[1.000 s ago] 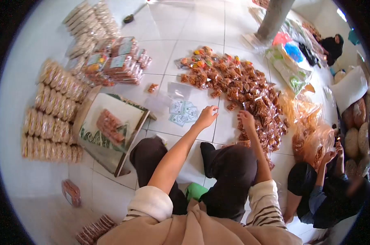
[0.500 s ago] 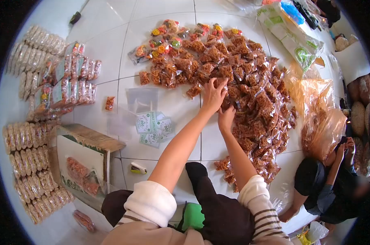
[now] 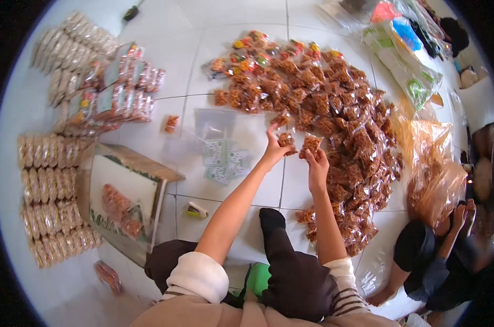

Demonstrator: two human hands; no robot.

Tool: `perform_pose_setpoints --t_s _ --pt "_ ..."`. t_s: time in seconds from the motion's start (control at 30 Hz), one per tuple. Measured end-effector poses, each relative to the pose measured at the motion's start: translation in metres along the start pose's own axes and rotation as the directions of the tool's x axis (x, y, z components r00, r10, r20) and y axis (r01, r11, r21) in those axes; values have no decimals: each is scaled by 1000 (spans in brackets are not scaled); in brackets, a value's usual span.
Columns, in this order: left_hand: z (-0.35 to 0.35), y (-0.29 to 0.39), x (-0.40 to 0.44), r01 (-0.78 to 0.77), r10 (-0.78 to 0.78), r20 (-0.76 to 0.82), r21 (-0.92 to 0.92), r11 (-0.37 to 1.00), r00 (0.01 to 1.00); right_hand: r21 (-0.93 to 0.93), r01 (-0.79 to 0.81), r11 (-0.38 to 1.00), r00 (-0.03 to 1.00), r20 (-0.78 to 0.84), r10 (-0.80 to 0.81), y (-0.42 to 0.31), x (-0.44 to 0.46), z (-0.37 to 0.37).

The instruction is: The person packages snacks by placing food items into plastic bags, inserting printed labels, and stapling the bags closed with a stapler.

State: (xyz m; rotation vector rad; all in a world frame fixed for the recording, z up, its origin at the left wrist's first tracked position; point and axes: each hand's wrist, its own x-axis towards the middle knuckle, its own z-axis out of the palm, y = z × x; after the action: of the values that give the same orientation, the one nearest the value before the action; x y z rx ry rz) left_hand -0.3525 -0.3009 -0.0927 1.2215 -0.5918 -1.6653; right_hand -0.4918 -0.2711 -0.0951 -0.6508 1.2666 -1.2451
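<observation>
My left hand [image 3: 273, 151] holds a small clear packet of brown crunchy snacks [image 3: 286, 141] between thumb and fingers. Its index finger reaches up beside another snack packet [image 3: 281, 119]; whether they touch I cannot tell. A second snack packet [image 3: 312, 143] stands upright in my right hand [image 3: 317, 165], pinched at its lower end. Both hands are above the white tiles, at the left edge of a large heap of similar packets [image 3: 350, 141]. Printed green-and-white labels [image 3: 223, 158] and clear plastic bags [image 3: 214, 122] lie left of my left hand.
A cardboard box [image 3: 121, 196] with a larger filled bag on it stands at left. Beyond are stacked snack packs [image 3: 53, 191]. A stapler [image 3: 195, 210] lies on the floor. Orange plastic bags [image 3: 429, 158] and another person [image 3: 432, 256] are at right.
Both hands have drawn back from the heap's edge, now slightly apart, each lifting a snack packet. The view has shifted, so the surroundings appear farther right.
</observation>
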Motion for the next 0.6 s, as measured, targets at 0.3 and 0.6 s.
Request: perform_pose_setpoints --t_s 0.3,0.6 --pt "-21 149 -112 -239 216 140 180 954 966 113 136 984 904 392 -170 -112 -81 108" --pt "-63 240 -290 -238 322 213 -343 909 923 -40 499 865 674 645 -359 -171 -199 217"
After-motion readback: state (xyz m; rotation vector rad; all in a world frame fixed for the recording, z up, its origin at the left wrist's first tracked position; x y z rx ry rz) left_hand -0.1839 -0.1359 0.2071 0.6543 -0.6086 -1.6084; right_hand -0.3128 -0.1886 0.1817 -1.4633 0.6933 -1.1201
